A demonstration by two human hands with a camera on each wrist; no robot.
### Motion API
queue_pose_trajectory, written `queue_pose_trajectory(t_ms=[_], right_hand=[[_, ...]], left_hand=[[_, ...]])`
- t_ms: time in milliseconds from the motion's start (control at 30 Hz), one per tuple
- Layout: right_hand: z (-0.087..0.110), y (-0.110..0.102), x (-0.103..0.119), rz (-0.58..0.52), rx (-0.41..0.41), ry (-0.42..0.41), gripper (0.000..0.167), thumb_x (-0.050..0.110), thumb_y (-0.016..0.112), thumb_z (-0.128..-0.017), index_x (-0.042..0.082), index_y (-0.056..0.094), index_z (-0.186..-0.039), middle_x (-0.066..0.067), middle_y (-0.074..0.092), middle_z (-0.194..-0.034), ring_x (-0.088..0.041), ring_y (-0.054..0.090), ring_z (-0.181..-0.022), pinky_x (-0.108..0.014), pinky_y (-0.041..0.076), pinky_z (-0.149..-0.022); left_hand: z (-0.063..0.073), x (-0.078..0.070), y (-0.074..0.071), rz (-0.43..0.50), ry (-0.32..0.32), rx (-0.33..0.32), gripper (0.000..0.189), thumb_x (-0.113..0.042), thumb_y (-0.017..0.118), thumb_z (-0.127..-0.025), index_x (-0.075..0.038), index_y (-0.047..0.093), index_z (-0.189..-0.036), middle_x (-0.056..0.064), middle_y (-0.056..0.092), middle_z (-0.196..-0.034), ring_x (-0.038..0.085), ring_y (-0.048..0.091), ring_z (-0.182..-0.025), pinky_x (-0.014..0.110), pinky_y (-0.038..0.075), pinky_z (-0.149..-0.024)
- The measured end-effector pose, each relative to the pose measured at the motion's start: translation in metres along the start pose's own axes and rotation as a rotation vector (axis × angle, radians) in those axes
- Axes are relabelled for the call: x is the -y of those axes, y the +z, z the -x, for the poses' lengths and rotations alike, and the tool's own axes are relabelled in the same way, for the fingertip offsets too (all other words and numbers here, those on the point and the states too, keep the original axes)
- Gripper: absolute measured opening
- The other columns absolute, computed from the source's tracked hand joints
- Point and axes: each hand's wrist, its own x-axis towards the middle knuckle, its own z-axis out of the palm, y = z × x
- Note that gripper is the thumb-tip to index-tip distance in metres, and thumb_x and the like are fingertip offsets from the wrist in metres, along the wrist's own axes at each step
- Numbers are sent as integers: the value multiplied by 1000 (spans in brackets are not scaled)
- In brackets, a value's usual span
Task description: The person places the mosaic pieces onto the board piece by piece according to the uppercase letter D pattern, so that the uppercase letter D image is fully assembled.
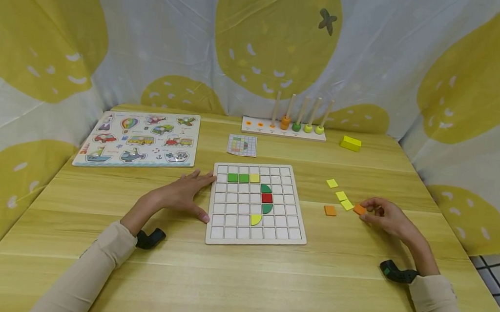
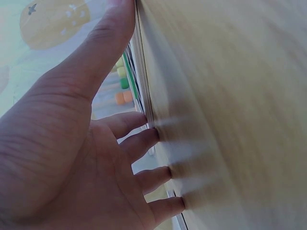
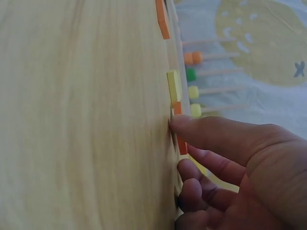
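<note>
A wooden grid board (image 1: 285, 232) lies on the table with several coloured pieces in its cells: green and yellow squares in an upper row, a red square and rounded green and yellow pieces lower down. At its left edge my left hand (image 1: 184, 193) is spread, thumb and fingertips touching the rim and table. My right hand (image 1: 386, 216) pinches an orange square tile (image 1: 360, 209) between thumb and fingers, low over the table. Beside it lie yellow tiles (image 1: 346, 205) and another orange tile (image 1: 330, 211). In the right wrist view the thumb covers part of the pinched orange tile (image 3: 182, 145).
Behind the board lies a small pattern card (image 1: 242, 145). A vehicle picture puzzle (image 1: 141, 140) lies at the back left. At the back stands a peg counting rack (image 1: 283, 130) with coloured beads, and a yellow block (image 1: 350, 143) sits to its right.
</note>
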Motion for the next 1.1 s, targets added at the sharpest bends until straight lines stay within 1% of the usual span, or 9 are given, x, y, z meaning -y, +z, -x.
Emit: queue_pose_trajectory(t_ms=[200,300,467,567,700,867,1000,1100], right_hand=[[1,-1,1,8,-19,22,36,18,62,-94,-7,56,-119,-17,60,-104,-12,52,-80,-24,46,-63],[1,-1,2,-8,-24,18,36,19,60,-96,-6,55,-121,-19,60,-107,-11,54,-82,-24,47,-63],[-1,-2,7,-64,-51,-22,35,14,60,-95,-6,53,-123,-22,60,-110,-5,57,-84,-24,50,-63],[-3,-1,14,-98,-66,-42,36,12,61,-95,-5,52,-125,-22,62,-108,-4,59,-84,-22,51,-65],[-8,4,24,-149,-61,-63,36,12,63,-94,-4,53,-124,-16,65,-101,-8,62,-82,-19,49,-68],[-15,12,37,-197,-35,-92,35,13,64,-93,-3,54,-122,-10,65,-94,-14,63,-79,-21,49,-66],[-22,18,47,-207,-9,-110,34,13,64,-93,-3,56,-121,-11,66,-94,-13,62,-79,-24,50,-65],[-27,23,55,-213,16,-99,34,14,65,-93,-2,56,-122,-13,66,-97,-12,62,-81,-24,51,-67]], left_hand=[[1,0,0,-2,3,-1,111,-55,79,-69,-4,25,-152,19,18,-158,49,3,-143,67,7,-110],[2,-1,-1,5,5,-1,111,-54,79,-70,-4,25,-151,19,18,-158,48,2,-143,67,6,-110],[3,-3,-2,19,10,-4,109,-52,80,-71,-3,25,-151,19,18,-158,48,1,-143,67,5,-110],[3,-3,-2,17,9,-4,109,-52,80,-71,-3,25,-151,19,18,-158,48,1,-143,67,5,-111],[3,-2,-2,5,8,-4,110,-53,79,-71,-3,24,-152,19,18,-158,48,1,-143,67,6,-111],[2,-3,-2,-1,11,-4,110,-54,79,-71,-4,24,-152,19,17,-158,49,2,-143,67,7,-110],[3,-4,-3,1,10,-3,110,-54,79,-70,-4,24,-152,18,17,-158,48,1,-143,66,7,-111],[3,-3,-3,-1,10,-3,110,-54,79,-70,-4,24,-152,18,17,-158,48,1,-143,66,7,-111]])
